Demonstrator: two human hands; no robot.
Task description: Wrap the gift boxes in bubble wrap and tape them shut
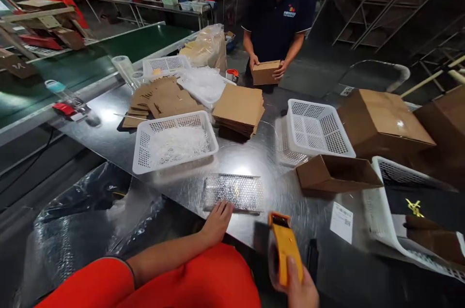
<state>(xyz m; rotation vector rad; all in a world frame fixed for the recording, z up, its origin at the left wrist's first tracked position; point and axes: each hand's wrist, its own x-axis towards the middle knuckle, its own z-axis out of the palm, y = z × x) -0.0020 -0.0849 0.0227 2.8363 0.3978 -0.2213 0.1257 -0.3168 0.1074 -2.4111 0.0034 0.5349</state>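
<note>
A flat bubble-wrapped package point(234, 194) lies on the metal table in front of me. My left hand point(219, 221) rests its outstretched fingers on the package's near edge, not gripping it. To the right, my right hand point(301, 284) is closed round a yellow tape dispenser point(286, 245), held near the table's front edge and apart from the package. A dark, narrow object point(313, 259) lies just right of the dispenser; its kind is unclear. Beyond it is a white printed label sheet point(341, 222).
Behind the package stand a white basket of clear plastic pieces point(140, 162), stacked flat cardboard point(238, 107) and another white basket point(319, 148). An open cardboard box point(312, 177) sits at right. Across the table, a person point(278, 22) holds a small carton point(266, 74).
</note>
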